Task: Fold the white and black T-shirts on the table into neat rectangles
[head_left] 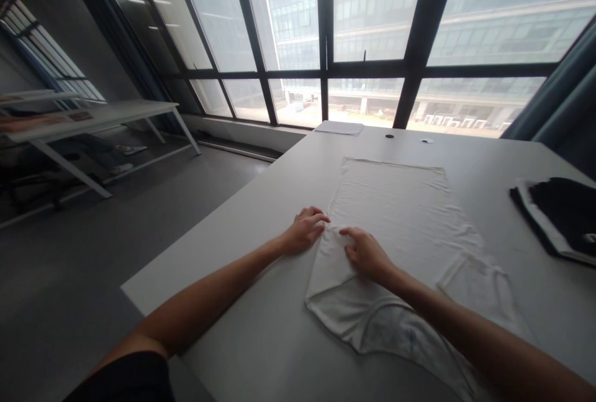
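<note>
Head view: at frame centre, the left hand (303, 232) and right hand (367, 255), fingers half curled, touch the white shirt (395, 203) on the table (256, 222); whether they grip it, I cannot tell.

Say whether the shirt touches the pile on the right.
Apart: the head view shows a strip of table between the shirt and the pile.

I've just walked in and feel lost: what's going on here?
Someone is handling a white shirt laid out on a white table. The left hand is at the shirt's side edge, and the right hand is on it close by; whether either pinches it is hard to tell. The shirt lies mostly flat, wrinkled. A clothes pile sits off to the right.
</note>
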A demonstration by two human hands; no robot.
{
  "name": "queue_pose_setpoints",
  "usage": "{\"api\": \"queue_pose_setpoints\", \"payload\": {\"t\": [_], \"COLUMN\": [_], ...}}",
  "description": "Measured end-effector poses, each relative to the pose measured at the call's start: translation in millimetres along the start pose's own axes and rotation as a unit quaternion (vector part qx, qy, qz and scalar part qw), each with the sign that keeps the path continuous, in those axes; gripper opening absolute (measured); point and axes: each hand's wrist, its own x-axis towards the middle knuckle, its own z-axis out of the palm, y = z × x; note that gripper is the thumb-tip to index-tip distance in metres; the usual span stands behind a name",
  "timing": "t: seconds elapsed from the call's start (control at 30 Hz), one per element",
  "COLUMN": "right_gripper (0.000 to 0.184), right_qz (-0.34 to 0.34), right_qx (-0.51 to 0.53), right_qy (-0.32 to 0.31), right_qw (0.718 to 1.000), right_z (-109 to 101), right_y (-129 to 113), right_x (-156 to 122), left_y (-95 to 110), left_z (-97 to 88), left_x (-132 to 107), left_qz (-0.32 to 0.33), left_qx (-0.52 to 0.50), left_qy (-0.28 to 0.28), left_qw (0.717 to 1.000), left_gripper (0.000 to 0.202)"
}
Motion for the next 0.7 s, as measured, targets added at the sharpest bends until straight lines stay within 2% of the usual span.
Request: {"api": "queue_pose_setpoints", "payload": {"t": [0.17,0.3,0.43,0.6,0.7], "right_gripper": [0.051,0.050,0.053,0.054,0.056], "right_qz": [-0.022,-0.041,-0.047,-0.033,-0.009], "right_qx": [0.035,0.058,0.060,0.032,-0.015], "right_qy": [0.028,0.036,0.040,0.022,0.000], "right_qw": [0.999,0.997,0.996,0.999,1.000], "right_z": [-5.0,-9.9,-10.6,-3.7,0.6], "right_y": [-8.7,-16.6,-17.5,-8.5,-4.9], "right_x": [-5.3,-8.7,-8.6,-7.4,-11.6], "left_y": [-21.2,-21.7,-17.5,-8.3,3.7], "left_z": [-15.6,-25.1,-26.7,-24.5,-22.2], "left_x": [20.3,28.0,34.9,40.5,35.0], "left_qz": [0.005,0.026,0.026,-0.026,-0.038], "left_qx": [-0.038,-0.050,-0.023,0.042,0.090], "left_qy": [-0.102,-0.151,-0.187,-0.179,-0.129], "left_qw": [0.994,0.987,0.982,0.983,0.987], "left_gripper": [0.019,0.024,0.027,0.028,0.020]}}
